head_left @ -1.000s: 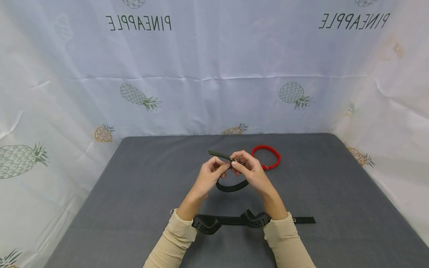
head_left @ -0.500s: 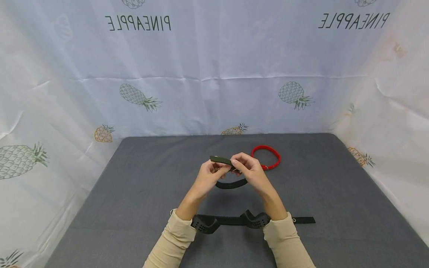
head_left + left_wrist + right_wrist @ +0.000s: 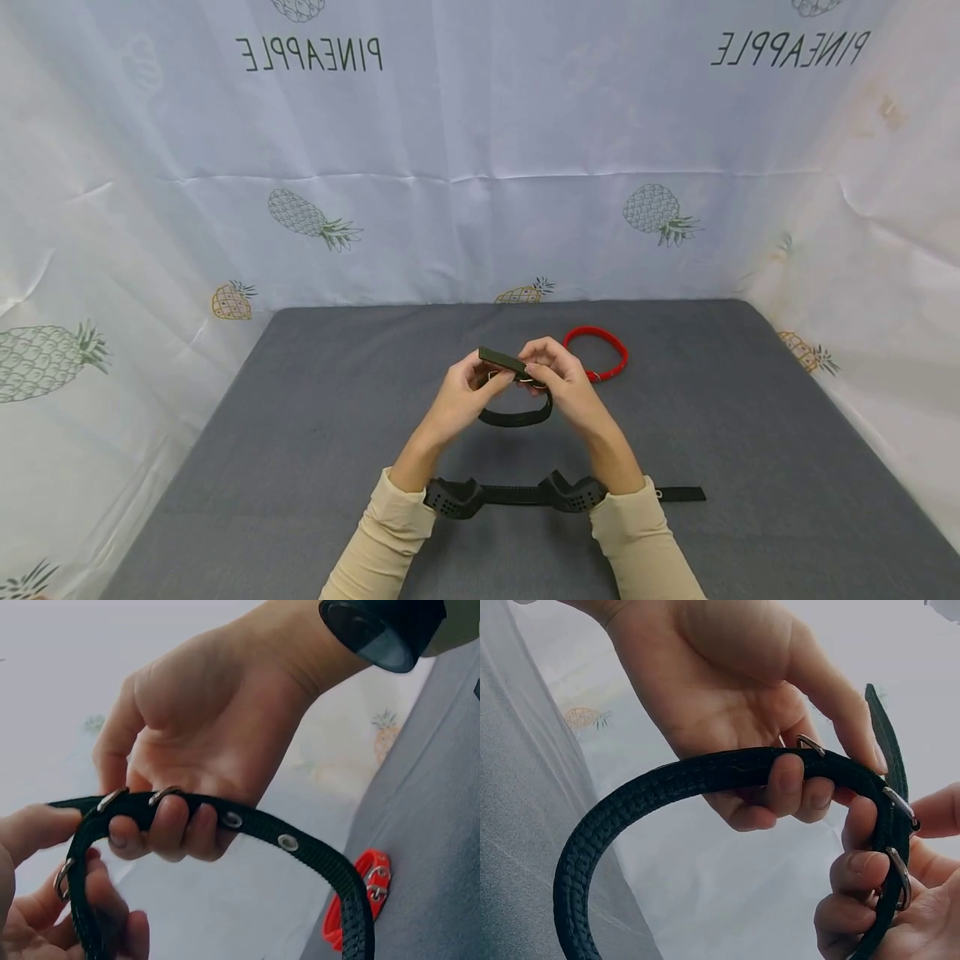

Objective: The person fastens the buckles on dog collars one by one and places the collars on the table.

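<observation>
A dark green collar (image 3: 516,420) with metal eyelets and metal fittings is bent into a loop above the table, held by both hands. My left hand (image 3: 459,396) pinches it close to the metal fittings, with fingers curled round the strap (image 3: 259,827) in the left wrist view. On the other side my right hand (image 3: 572,392) grips the band, thumb near the buckle (image 3: 901,808) in the right wrist view. The strap's free end (image 3: 501,360) sticks out past the buckle, pointing left in the head view. The two hands almost meet at the fittings.
A red collar (image 3: 622,354), fastened in a ring, lies behind my right hand. Nearer me a black strap (image 3: 517,495) with metal rings lies flat across the grey table (image 3: 315,433). Dark wrist devices (image 3: 573,493) overlap it. A pineapple-print curtain (image 3: 465,242) stands behind the table.
The collar's free end has swung down and right, now slanting over the left fingers with its flat side showing. Both hands have turned slightly and stay in about the same place.
</observation>
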The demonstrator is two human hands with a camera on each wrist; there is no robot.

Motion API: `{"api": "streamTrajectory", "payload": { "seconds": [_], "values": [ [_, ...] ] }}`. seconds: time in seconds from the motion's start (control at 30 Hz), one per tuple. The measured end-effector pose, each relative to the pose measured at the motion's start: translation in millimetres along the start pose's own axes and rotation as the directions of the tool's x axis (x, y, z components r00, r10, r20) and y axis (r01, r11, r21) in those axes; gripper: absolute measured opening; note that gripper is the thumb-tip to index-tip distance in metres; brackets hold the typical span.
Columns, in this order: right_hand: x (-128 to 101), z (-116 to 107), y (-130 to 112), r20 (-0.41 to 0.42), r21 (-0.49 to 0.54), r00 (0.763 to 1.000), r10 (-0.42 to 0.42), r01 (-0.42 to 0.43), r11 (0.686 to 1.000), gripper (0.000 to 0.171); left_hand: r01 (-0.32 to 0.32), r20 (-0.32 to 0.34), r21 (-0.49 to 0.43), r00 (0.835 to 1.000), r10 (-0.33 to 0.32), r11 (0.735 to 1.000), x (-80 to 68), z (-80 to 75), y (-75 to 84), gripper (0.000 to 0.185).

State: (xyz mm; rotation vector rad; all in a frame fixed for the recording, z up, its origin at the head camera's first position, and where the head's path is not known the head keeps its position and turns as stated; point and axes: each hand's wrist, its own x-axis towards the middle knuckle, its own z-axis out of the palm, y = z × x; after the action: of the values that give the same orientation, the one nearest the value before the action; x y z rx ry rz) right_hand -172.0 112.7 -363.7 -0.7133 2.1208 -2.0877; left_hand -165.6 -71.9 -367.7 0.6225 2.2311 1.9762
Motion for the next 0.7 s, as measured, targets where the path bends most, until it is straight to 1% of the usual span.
{"api": "streamTrajectory", "payload": {
  "seconds": [0.1, 0.17, 0.37, 0.57, 0.7],
  "values": [
    [-0.1, -0.3, -0.5, -0.018, 0.009, 1.0, 0.005, -0.005, 1.0, 0.014, -0.016, 0.019, 0.009, 1.0, 0.015, 1.0, -0.3, -2.2, 0.8, 0.026],
    [-0.1, -0.7, -0.6, -0.032, 0.033, 0.999, 0.006, -0.005, 0.999, 0.011, -0.032, 0.023, 0.009, 0.999, 0.032, 0.999, -0.6, -3.6, 1.2, 0.027],
    [-0.3, -1.2, -0.2, -0.056, 0.128, 0.998, -0.024, 0.031, 0.991, 0.016, -0.07, -0.005, -0.017, 0.998, 0.07, 0.997, -0.1, -7.6, -0.3, 0.034],
    [0.3, 0.1, -1.9, -0.112, 0.16, 0.993, -0.037, 0.055, 0.986, 0.016, -0.077, -0.014, -0.033, 0.997, 0.077, 0.996, 1.4, -10.0, -2.1, 0.037],
    [0.5, 0.3, -2.6, -0.112, 0.16, 0.994, -0.013, 0.031, 0.987, 0.016, -0.12, -0.017, -0.009, 0.993, 0.12, 0.993, 1.8, -10.0, -4.2, 0.035]
  ]
}}
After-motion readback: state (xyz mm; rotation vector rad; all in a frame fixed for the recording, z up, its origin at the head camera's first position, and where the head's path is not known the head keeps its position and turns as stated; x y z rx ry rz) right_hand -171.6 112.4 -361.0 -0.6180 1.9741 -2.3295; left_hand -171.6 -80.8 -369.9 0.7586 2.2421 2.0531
